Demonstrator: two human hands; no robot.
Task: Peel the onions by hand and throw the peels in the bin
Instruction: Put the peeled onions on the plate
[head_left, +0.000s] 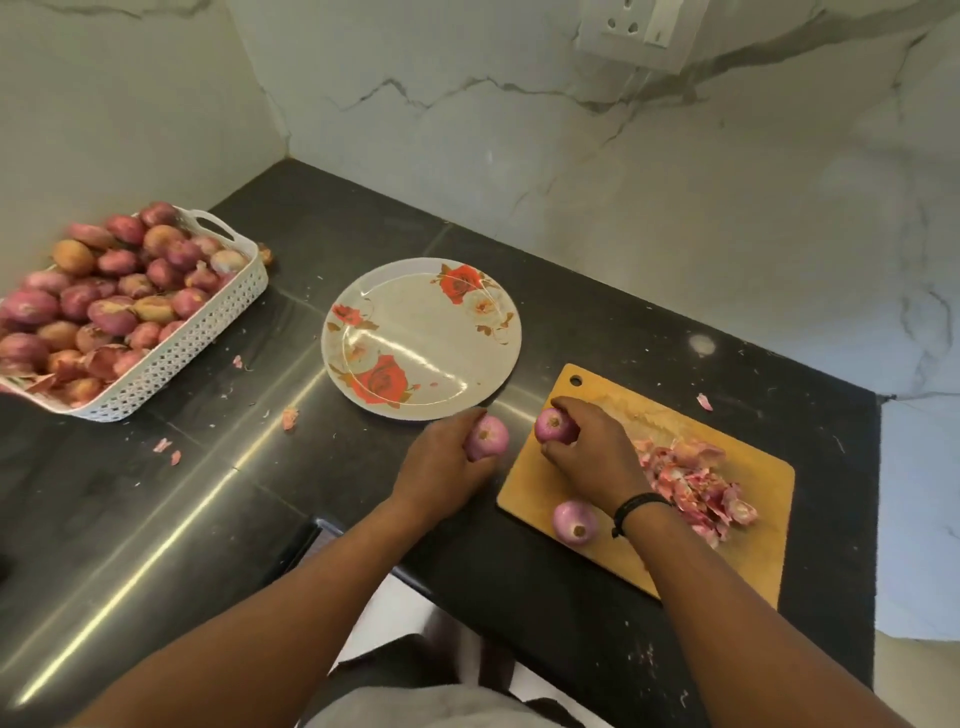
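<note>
My left hand (441, 457) grips a peeled pink onion (488, 436) just below the rim of the flowered plate (415, 312). Over the left end of the wooden cutting board (748, 525), my right hand (592, 457) holds a second peeled onion (553, 423). A third peeled onion (574, 522) lies on the board's near edge beside my right wrist. A heap of pink onion peels (696, 483) covers the middle of the board. No bin is in view.
A white perforated basket (171, 358) heaped with unpeeled red onions (104, 306) stands at the far left of the black counter (156, 519). Loose peel scraps (289, 417) dot the counter. Marble walls close off the back and right; the counter's edge drops off at the right.
</note>
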